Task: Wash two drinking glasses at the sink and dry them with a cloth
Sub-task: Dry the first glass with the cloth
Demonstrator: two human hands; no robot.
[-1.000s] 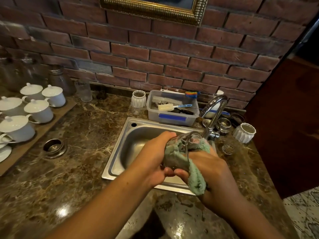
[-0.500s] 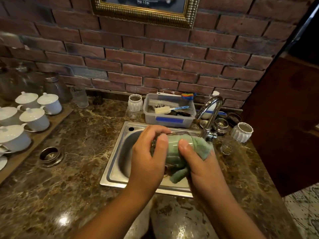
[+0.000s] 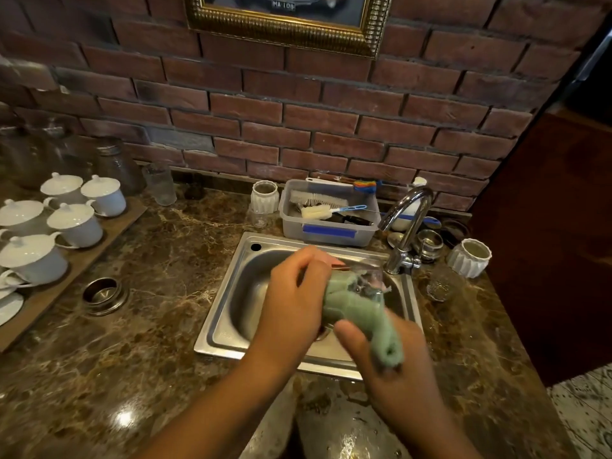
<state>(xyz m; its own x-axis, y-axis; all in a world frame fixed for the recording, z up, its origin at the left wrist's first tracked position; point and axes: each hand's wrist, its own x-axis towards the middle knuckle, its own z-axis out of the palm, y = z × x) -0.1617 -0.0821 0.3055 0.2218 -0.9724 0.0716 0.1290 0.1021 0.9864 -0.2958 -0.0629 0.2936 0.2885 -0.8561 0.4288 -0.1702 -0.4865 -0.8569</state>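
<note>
While your left hand [image 3: 291, 303] still curls round the drinking glass [image 3: 362, 271] from its left side, your right hand [image 3: 400, 379] has dropped toward the near rim of the sink [image 3: 222, 329]. Half a second ago its thumb pressed the green cloth [image 3: 357, 313] against the glass. Now the cloth stretches from the glass down across your right palm, its rolled end pointing at you. The thumb stands free at the cloth's left, and the hand grips the cloth from beneath.

The fingers of your right hand are hidden under the cloth, and the hand is blurred. Most of the glass is covered by the cloth and your left fingers, so only a clear patch shows. It is held tilted above the basin, toward the sink's right side, near the faucet [image 3: 407, 226].

Both forearms reach in from the bottom edge, wrists bent inward. A second glass [image 3: 438, 286] stands on the countertop [image 3: 149, 293] just right of the sink. A plastic tub [image 3: 328, 231] of brushes sits at the sink's far rim.
</note>
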